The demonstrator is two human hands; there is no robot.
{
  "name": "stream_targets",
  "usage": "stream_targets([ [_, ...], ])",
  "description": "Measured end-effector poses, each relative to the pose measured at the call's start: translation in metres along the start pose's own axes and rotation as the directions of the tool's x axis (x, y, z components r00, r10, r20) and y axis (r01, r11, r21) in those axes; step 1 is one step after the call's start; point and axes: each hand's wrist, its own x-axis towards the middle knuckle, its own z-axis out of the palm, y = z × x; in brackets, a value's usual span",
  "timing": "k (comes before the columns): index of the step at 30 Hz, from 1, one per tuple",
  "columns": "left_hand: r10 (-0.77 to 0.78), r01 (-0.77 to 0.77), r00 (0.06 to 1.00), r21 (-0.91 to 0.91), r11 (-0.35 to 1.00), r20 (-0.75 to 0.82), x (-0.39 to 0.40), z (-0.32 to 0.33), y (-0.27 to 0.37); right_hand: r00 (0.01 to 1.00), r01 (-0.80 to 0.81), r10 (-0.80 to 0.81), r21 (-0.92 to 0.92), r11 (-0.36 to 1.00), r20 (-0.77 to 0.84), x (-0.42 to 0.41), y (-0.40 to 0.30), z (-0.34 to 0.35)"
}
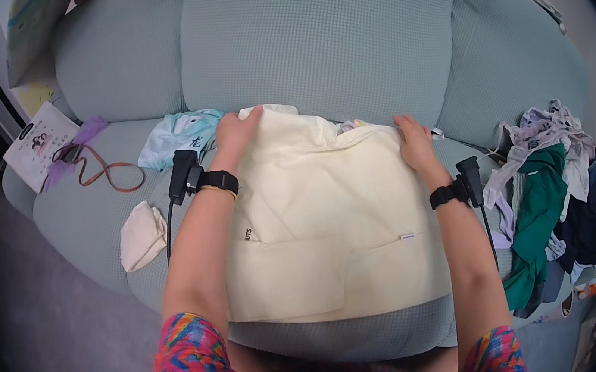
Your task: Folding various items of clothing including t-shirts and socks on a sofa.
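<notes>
A pale yellow garment (328, 199) lies spread over the seat of a light blue-green sofa, a small tag on its lower right part and dark lettering at its left. My left hand (237, 132) is at the garment's upper left corner, thumb pointing right and pinching the fabric. On the upper right edge rests my right hand (415, 142), fingers apart; whether it grips any cloth cannot be told. Just left of my left hand, a light blue and white garment (173, 140) lies bunched. Bits of pink and white cloth show behind the yellow garment's top edge.
A heap of clothes, with a green garment (541, 210) among them, covers the sofa's right end. A folded cream cloth (142, 236) lies at the left front. Farther left are a brown strap (108, 168), purple fabric (90, 130) and a white printed bag (38, 144). The sofa backrest (317, 31) rises behind.
</notes>
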Motion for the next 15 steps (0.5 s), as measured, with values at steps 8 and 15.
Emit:
stream_targets([
  [8, 0.143, 0.003, 0.963, -0.541, 0.841, 0.228, -0.016, -0.031, 0.016, 0.992, 0.033, -0.001, -0.254, 0.967, 0.123, 0.003, -0.005, -0.027],
  [15, 0.472, -0.305, 0.868, -0.584, 0.752, 0.155, -0.09, -0.1, 0.0, 0.823, 0.397, -0.442, -0.194, 0.897, -0.356, -0.06, -0.03, -0.087],
])
